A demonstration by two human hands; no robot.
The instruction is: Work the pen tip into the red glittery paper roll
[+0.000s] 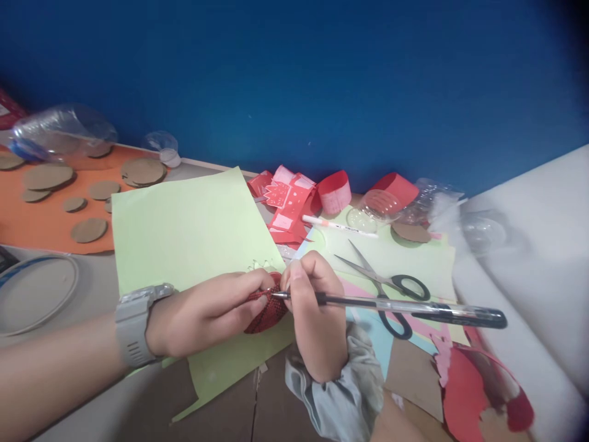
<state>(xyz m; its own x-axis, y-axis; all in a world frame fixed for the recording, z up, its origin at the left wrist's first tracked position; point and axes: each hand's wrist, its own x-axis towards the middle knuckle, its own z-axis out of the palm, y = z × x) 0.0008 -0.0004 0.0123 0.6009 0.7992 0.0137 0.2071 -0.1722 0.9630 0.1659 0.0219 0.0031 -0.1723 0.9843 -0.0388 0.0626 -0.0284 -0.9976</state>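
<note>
1 red patterned piece [269,316] lies between left grip [209,314], pinching it, and right grip [318,328], clasping a pen [391,305].

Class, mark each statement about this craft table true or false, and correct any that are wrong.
1. The right hand holds a pen. True.
2. The scissors lie with their blades closed. False: the scissors lie with their blades apart.
3. A grey watch is on the left wrist. True.
4. The cardboard discs at picture left lie on a blue sheet. False: the cardboard discs lie on an orange sheet.
5. The left hand holds a red patterned piece. True.
</note>
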